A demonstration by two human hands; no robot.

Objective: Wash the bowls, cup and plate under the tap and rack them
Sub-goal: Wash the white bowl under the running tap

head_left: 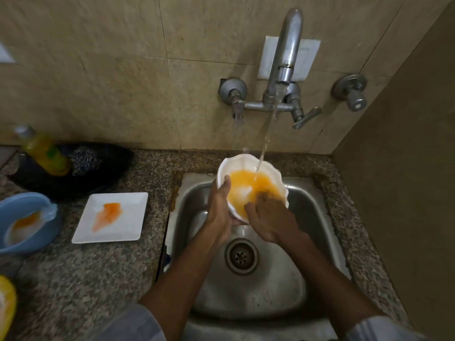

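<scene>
Bowl [248, 180] sits over the sink [307, 217], tilted toward the person, under the tap's [285, 57] stream. Left hand [219, 207] grasps its near-left rim; right hand's [270, 220] fingers [262, 196], loosely curled, rub inside the orange water. Plate [113, 217] waits left on the counter [98, 279], nearer the left hand.

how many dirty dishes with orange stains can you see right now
3: the white bowl held over the sink under the running tap, the square white plate on the counter, and the blue bowl at far left. More may lie outside the frame.
</scene>
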